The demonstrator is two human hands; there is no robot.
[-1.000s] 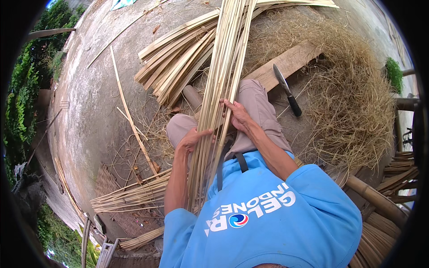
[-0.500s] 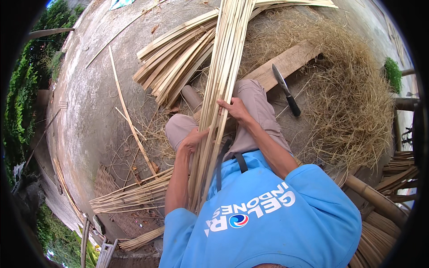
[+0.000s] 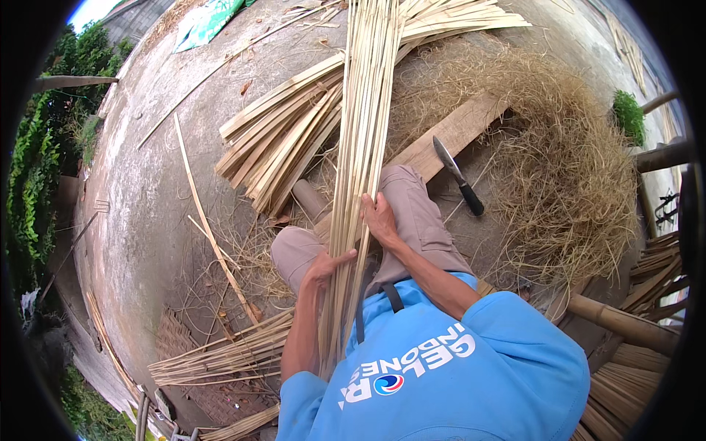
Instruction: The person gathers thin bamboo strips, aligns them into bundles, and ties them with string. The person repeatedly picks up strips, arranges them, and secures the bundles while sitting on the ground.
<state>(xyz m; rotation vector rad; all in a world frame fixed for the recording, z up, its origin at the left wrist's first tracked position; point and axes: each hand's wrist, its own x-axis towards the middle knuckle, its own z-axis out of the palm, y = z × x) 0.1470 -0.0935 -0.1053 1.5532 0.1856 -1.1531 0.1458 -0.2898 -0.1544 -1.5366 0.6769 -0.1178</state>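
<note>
A long bundle of pale bamboo strips (image 3: 362,110) runs across my lap and away toward the far edge. My left hand (image 3: 321,266) grips the bundle's left side, its thumb laid over the strips and its other fingers mostly hidden. A little farther up, my right hand (image 3: 379,219) closes on the right edge of the same bundle, beside my right knee. Past my left knee, a fanned pile of wider bamboo strips (image 3: 287,140) lies on the ground, partly under the held bundle.
A knife (image 3: 457,175) with a black handle lies right of a wooden plank (image 3: 452,140). Fine shavings (image 3: 566,176) heap up at the right. Thin strips (image 3: 228,349) lie on a woven mat at left. A bamboo pole (image 3: 621,323) stands out at lower right.
The view has shifted, so the ground and piles appear lower. My left thumb now stretches across the strips. Both hands still hold the bundle.
</note>
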